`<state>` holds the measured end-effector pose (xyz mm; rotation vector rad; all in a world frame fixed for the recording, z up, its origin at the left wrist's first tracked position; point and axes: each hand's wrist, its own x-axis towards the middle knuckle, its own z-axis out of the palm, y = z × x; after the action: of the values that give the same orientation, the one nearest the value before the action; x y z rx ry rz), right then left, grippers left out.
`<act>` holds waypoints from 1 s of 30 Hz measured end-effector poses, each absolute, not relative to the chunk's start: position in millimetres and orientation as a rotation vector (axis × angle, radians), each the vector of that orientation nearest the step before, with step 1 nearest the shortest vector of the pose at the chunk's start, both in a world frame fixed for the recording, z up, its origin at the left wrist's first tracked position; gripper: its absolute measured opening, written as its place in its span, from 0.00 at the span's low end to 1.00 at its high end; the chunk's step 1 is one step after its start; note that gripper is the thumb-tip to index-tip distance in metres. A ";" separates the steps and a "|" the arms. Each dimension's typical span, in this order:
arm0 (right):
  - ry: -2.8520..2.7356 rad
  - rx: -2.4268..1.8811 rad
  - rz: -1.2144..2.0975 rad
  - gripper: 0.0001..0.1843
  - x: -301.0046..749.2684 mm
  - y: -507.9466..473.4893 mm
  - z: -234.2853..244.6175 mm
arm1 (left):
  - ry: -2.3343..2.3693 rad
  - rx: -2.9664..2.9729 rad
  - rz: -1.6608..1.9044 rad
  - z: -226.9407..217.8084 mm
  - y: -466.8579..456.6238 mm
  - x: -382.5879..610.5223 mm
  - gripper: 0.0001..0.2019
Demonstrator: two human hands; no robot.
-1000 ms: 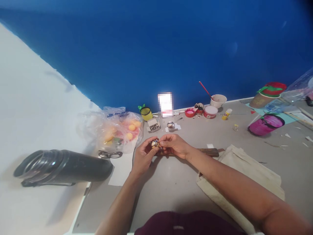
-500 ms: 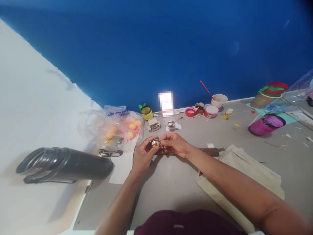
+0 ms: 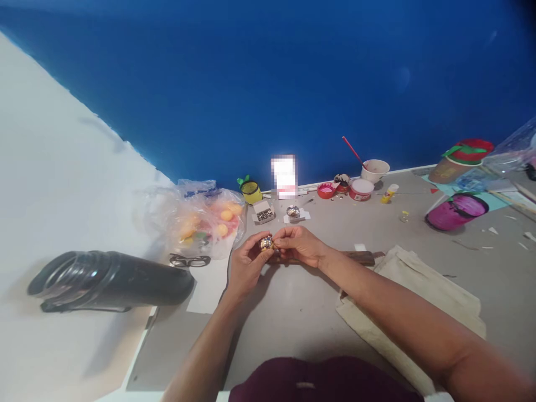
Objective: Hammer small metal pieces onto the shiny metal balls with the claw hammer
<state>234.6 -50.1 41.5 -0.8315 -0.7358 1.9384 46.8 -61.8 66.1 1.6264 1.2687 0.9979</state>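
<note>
My left hand (image 3: 248,262) is closed round a small ball (image 3: 266,243) covered in shiny, silvery metal heads. At the ball's right side, the thumb and forefinger of my right hand (image 3: 299,245) are pinched together. Whatever lies between those fingertips is too small to make out. Below both hands a brown wooden bar (image 3: 358,258) lies across the table, partly hidden by my right hand and forearm. Behind the hands stand an open small box (image 3: 264,214) of tiny metal pieces and a second shiny silver ball (image 3: 293,211) on white paper.
To the left are a dark bottle (image 3: 125,279) lying down, eyeglasses (image 3: 190,261) and a plastic bag (image 3: 209,218). A cream cloth (image 3: 419,301) lies under my right forearm. Red tubs (image 3: 360,190), a bowl (image 3: 374,169), a glue stick (image 3: 389,194) and a purple cup (image 3: 456,212) stand at the back right.
</note>
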 end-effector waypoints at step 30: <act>-1.479 -1.252 1.360 0.13 243.2 -52.2 53.3 | 0.801 0.935 1.067 67.5 -55.4 42.9 0.21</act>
<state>243.2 -52.2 53.3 -1.2519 -1.4794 1.3601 42.9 -55.4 67.5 0.9347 0.8011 1.0673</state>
